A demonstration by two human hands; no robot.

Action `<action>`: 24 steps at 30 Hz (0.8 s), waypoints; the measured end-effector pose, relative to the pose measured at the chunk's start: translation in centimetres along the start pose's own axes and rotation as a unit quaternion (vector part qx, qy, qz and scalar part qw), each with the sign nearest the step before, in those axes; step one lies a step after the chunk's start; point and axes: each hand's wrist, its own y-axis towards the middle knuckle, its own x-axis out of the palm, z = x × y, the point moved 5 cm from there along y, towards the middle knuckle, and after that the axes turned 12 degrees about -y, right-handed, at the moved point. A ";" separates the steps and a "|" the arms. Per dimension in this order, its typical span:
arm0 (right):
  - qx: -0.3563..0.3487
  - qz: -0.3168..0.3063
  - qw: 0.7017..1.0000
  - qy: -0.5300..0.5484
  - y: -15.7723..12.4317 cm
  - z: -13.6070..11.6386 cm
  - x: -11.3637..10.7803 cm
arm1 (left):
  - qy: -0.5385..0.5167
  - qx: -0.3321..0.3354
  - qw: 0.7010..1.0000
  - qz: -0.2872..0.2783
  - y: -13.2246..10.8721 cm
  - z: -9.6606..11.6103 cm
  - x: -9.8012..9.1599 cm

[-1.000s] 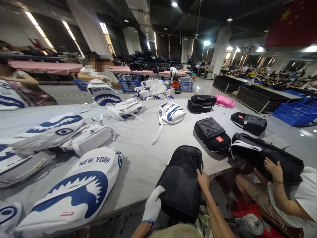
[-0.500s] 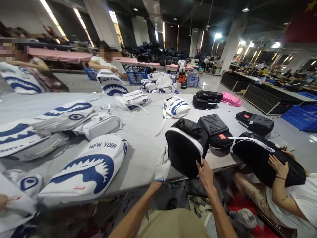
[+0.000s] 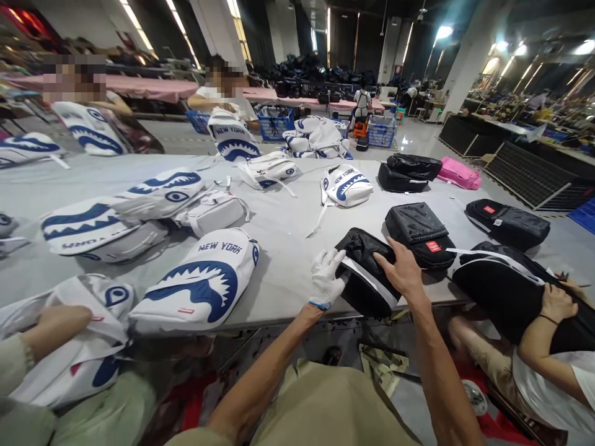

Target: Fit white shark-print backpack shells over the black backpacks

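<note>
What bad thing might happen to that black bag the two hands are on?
1. The black backpack sits right at the near edge of the table. It might slide off toward the floor if the gloved left hand and the bare right hand lose it.
2. A co-worker's black backpack lies close by on the right, so the two bags could bump into each other.

**Open lane on the left, crowding on the right**

A bare strip of grey table [image 3: 288, 248] lay between the white shark backpack [image 3: 199, 282] and the black backpack [image 3: 367, 272], running clear toward a small shark bag [image 3: 346, 184]. Rightward, a red-tagged black bag [image 3: 421, 232] sat just beside the black backpack. Past it, a large black bag [image 3: 502, 291] under a co-worker's hand [image 3: 555, 303] blocked the table's edge.
</note>
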 end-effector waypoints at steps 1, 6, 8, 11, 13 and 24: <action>-0.009 -0.024 0.999 -0.040 0.7 -1.0 0.7 | -0.013 0.011 1.000 0.016 -0.6 0.0 -0.3; -0.016 -0.026 0.989 -0.144 1.2 -2.2 3.1 | -0.087 0.011 0.994 0.061 -3.3 -0.8 -1.8; -0.015 -0.010 0.987 -0.158 0.9 -1.6 3.3 | -0.118 -0.025 0.991 0.064 -3.7 -1.4 -1.9; -0.013 0.006 0.987 -0.159 0.4 -0.3 3.2 | -0.176 -0.159 0.968 0.077 -4.1 -2.7 -1.7; -0.008 0.017 0.988 -0.154 -0.1 0.5 3.0 | -0.212 -0.230 0.948 0.057 -4.3 -3.1 -1.3; 0.041 0.097 0.989 -0.101 -3.4 6.6 1.0 | -0.269 -0.154 0.949 0.060 -5.9 0.2 1.7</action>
